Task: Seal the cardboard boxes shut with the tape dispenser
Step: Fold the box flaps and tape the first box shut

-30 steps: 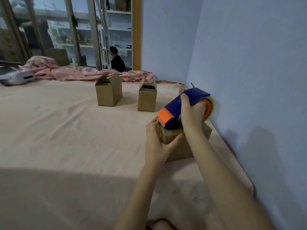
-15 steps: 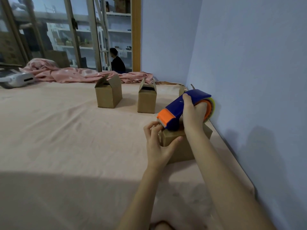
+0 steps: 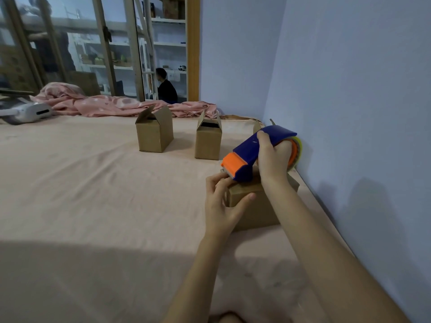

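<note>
A small cardboard box point(image 3: 254, 206) lies on the pink bed close to the right wall. A blue tape dispenser point(image 3: 249, 150) with an orange front and a yellowish tape roll sits on the box's top, and my right hand point(image 3: 272, 157) grips it round the handle. My left hand point(image 3: 221, 203) holds the box's near left corner, thumb on the front face and fingers curled up by the dispenser's orange end. Two more boxes, one point(image 3: 155, 134) and another point(image 3: 208, 139), stand farther back with their top flaps open.
A pink sheet point(image 3: 93, 194) covers the bed. A crumpled pink blanket point(image 3: 112, 106) lies along the far edge and a white device point(image 3: 30, 111) at the far left. The blue wall point(image 3: 349, 101) runs close along the right. Beyond a glass door sits a person point(image 3: 165, 88).
My left hand's fingers have shifted up on the box's corner toward the dispenser's orange end. The dispenser and my right hand have hardly moved.
</note>
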The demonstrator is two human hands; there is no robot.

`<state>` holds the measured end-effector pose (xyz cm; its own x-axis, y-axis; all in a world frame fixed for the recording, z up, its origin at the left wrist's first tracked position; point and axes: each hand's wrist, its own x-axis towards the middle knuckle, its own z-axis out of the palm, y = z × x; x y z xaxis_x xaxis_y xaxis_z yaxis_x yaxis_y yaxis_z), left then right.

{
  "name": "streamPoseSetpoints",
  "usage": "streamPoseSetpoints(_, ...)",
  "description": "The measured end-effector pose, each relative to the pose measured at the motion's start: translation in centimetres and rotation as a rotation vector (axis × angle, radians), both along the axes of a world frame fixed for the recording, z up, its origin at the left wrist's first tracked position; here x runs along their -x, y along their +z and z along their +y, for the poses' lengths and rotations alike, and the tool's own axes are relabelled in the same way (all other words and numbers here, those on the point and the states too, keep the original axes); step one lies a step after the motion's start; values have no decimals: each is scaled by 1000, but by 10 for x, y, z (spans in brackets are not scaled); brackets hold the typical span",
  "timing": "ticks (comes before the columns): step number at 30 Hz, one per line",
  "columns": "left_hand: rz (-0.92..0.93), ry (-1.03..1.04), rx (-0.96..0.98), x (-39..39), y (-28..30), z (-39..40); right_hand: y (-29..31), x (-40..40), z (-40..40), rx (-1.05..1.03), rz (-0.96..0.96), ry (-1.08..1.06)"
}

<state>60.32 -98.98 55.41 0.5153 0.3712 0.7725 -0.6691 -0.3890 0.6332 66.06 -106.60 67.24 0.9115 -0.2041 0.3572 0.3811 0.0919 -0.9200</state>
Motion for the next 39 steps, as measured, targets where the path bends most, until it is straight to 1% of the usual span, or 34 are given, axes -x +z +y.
streamPoseSetpoints(7, 34, 33, -18, 1, 1, 5, 0, -5, 1, 20, -11, -22)
streamPoseSetpoints(13, 25, 59, -47, 0, -1, 8, 6, -14, -11, 110, -91, -17)
streamPoseSetpoints(17, 11, 61, -42, 1, -2, 9, 13, -16, -23, 50, -60, -74)
streamPoseSetpoints(20, 12, 42, -68, 0, -1, 9, 17, -21, -46, 53, -109, -129)
streamPoseSetpoints(21, 18, 32, -75, -1, -1, 10, 17, -22, -49, 96, -132, -139)
streamPoseSetpoints(24, 21, 31, -64, 0, -2, 13, 7, -19, -45, 312, -182, -171)
streamPoseSetpoints(28, 19, 49, -84, 0, 0, 17, 1, -16, -38, 431, -213, -201)
streamPoseSetpoints(31, 28, 52, -71, 3, 1, 22, 7, -9, -30, 552, -302, -255)
streamPoseSetpoints(33, 32, 55, -42, 9, 0, 35, 9, -3, -17, 599, -328, -268)
streamPoseSetpoints(36, 95, 71, -44, 25, 7, 59, 7, 3, 9, 626, -325, -245)
streamPoseSetpoints(37, 136, 47, -39, 32, 11, 65, 5, 4, 16, 630, -334, -247)
streamPoseSetpoints(39, 297, -48, -15, 43, 27, 73, 5, 6, 25, 632, -340, -257)
